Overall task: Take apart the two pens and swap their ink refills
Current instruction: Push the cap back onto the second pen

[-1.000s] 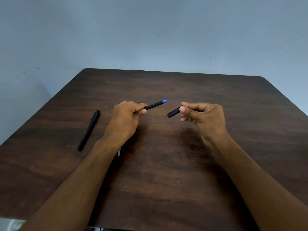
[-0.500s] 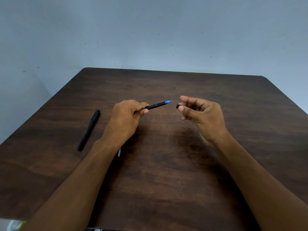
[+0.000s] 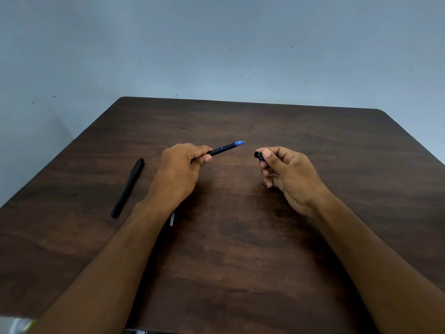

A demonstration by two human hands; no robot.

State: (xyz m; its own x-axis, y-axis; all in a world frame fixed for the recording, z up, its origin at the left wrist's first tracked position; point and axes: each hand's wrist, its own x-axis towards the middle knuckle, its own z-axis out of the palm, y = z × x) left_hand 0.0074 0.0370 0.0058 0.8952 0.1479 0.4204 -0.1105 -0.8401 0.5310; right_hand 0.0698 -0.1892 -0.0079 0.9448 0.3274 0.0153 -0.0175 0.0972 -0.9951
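Head view, the only one given, showed both hands raised just over a dark wood-grain tabletop (image 3: pixel 240 249). The left hand (image 3: pixel 179 174) was curled round the rear of an uncapped pen (image 3: pixel 222 149), whose slim black barrel ended in a translucent blue nose cone and a fine metal point aimed up and to the right. The right hand (image 3: pixel 286 174) was closed on the pen's cap (image 3: pixel 258 154), a short black cylinder of which only the blunt end showed past the fingertips. A second pen (image 3: pixel 127 188), matte black and apparently whole, lay on the tabletop well to the left of the left wrist. A pale, thin rod (possibly a refill, though too much was hidden to tell) was glimpsed under the left forearm (image 3: pixel 172 219).

The cap is judged best set down flat, apart from the second pen, so parts are not mixed. The blue cone would then be gripped and unscrewed while the barrel is held steady, the point being kept off skin and wood.
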